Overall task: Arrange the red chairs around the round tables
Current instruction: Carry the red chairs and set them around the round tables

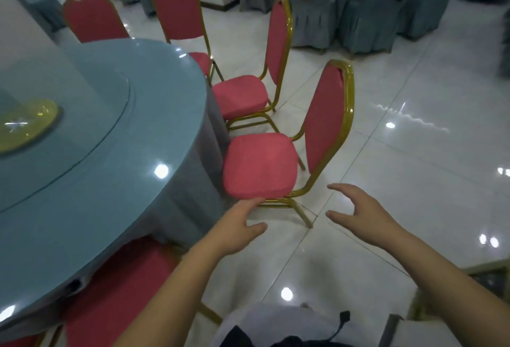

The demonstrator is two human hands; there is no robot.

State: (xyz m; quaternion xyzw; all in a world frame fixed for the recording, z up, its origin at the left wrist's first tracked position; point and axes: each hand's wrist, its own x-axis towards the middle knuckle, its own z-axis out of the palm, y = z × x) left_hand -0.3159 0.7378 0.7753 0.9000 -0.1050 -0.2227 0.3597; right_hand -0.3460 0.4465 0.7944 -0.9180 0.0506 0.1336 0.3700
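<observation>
Nearest, a red chair [118,283] lies mostly hidden under the table [91,181] rim at lower left, cut off by the frame. Both hands are spread wide and hold nothing: the left hand [234,229] reaches toward the near edge of the next chair [260,166], contact unclear; the right hand [358,213] hovers over the floor [386,175]. Farther, three more chairs [242,95] ring the table's right and far side, the farthest partly hidden behind it. Grey covered chairs [358,18] at the back are blurred.
</observation>
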